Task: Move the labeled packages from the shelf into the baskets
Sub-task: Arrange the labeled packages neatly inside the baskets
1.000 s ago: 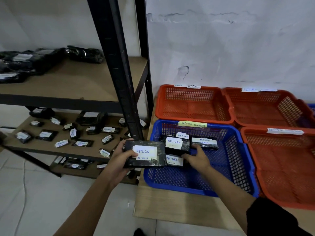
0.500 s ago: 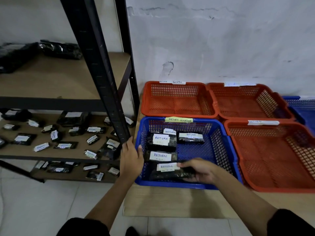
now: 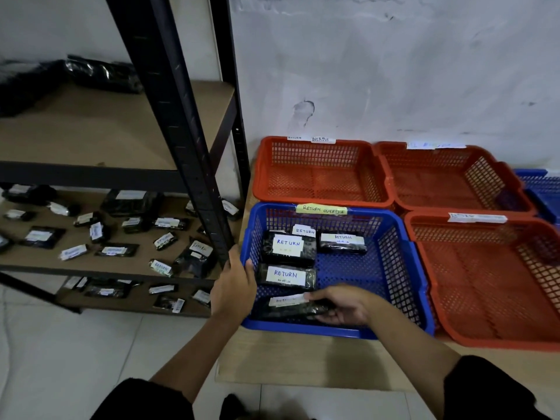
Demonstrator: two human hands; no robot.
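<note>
I see the blue perforated plastic basket (image 3: 403, 268) tagged "RETURN OVERDUE" holding five black wrapped packages with white paper labels. One large package (image 3: 288, 248) marked "RETURN" lies at the back left with a smaller labelled one (image 3: 304, 231) tucked behind it, a slim package (image 3: 342, 243) lies beside it to the right, and another "RETURN" package (image 3: 286, 277) sits just in front. My right hand (image 3: 342, 306) is down in the near part of the basket, its fingers (image 3: 318, 295) grasping the fifth package (image 3: 288, 307), which lies against the front wall. My left hand (image 3: 233, 291) rests on the basket's left rim, fingers curled over the edge.

Three orange perforated plastic baskets (image 3: 321, 171) (image 3: 451, 177) (image 3: 485, 280) stand beside and behind it, nothing in them. Many small black labelled packages (image 3: 115, 250) lie scattered on the black metal shelf (image 3: 169, 95) with its brown boards.
</note>
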